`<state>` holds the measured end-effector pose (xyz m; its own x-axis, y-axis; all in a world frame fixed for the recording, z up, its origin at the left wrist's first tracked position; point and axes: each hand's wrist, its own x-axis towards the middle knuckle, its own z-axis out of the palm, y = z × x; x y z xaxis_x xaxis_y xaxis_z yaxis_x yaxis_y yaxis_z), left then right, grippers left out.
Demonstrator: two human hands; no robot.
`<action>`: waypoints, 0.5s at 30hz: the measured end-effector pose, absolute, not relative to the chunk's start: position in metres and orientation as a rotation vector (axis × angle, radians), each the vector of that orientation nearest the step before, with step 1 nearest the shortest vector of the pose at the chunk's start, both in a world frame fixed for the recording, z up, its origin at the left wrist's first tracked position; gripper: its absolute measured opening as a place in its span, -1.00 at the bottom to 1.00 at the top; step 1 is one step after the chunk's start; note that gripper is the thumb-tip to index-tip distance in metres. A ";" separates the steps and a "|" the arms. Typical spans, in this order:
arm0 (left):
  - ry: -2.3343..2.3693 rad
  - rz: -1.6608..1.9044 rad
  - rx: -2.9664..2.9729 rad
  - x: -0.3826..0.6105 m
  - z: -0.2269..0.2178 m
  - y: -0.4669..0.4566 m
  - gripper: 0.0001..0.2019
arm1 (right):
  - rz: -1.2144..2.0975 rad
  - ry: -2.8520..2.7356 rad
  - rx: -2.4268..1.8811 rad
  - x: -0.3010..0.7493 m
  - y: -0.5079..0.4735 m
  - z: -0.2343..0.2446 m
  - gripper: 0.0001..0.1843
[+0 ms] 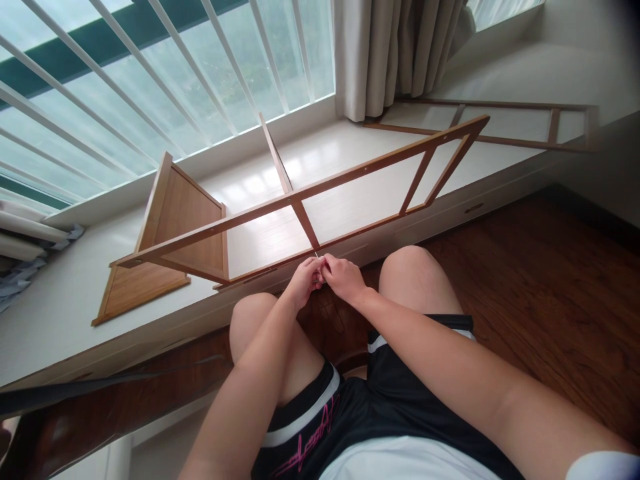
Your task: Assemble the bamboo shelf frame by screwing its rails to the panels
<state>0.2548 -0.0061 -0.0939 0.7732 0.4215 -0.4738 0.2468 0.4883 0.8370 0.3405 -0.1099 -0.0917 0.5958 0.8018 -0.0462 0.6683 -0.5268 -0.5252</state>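
Low in front of the wooden frame (360, 172), my left hand (304, 280) and my right hand (344, 275) meet with fingers closed together. A thin, pale metal rod (316, 254) pokes up between my fingertips, its end at the frame's lower rail, just below the middle crosspiece (305, 223). Most of the rod is hidden in my fingers, so its kind does not show. The frame stands tilted on its long edge. A slatless wooden panel (193, 193) joins its left end, and a thin wooden bar (275, 153) runs back from its middle.
The frame stands on a white window ledge (340, 143). A flat wooden board (140, 290) lies at the left, and another ladder-like frame (525, 140) lies at the right. Curtains (390, 60) hang behind, beside the barred window (210, 73). Dark wooden floor (540, 287) lies below.
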 end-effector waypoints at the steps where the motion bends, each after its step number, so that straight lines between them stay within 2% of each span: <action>1: 0.714 0.109 1.098 0.254 -0.093 -0.006 -0.67 | 0.387 -1.171 -2.370 0.341 -0.110 -0.092 -0.65; 15: 0.739 0.128 1.268 0.254 -0.097 -0.003 -0.69 | 0.543 -0.946 -2.274 0.343 -0.106 -0.104 -0.66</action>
<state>0.2538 -0.0030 -0.0970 0.7662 0.4759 -0.4318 0.3031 0.3249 0.8959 0.3431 -0.1058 -0.1042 0.6609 0.7383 -0.1343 0.4883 -0.5591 -0.6700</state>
